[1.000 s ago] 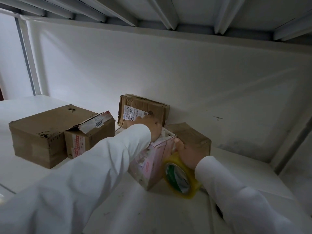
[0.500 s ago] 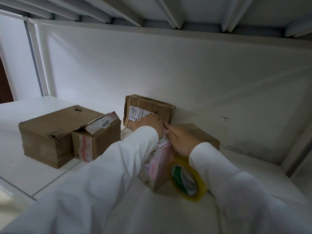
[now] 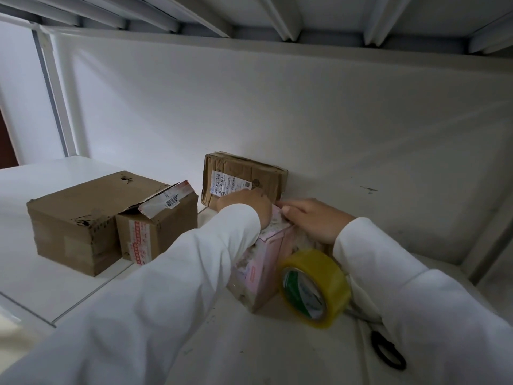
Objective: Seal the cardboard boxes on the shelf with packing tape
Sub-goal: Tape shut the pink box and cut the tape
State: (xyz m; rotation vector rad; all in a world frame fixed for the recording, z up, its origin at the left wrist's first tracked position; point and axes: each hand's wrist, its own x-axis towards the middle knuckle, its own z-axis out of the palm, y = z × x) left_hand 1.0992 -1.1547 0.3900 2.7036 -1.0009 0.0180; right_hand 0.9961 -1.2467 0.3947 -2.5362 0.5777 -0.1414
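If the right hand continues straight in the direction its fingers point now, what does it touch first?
The right hand lies on the pink box, fingers pointing left. It would likely meet the left hand first, with the labelled cardboard box just behind, though depth is unclear.

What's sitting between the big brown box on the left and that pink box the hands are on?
In the head view, a smaller brown box with a torn, lifted flap stands there, touching the big brown box; the left sleeve hides the stretch toward the pink box.

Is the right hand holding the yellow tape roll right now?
No. The tape roll stands on the shelf beside the pink box; the right hand rests atop that box.
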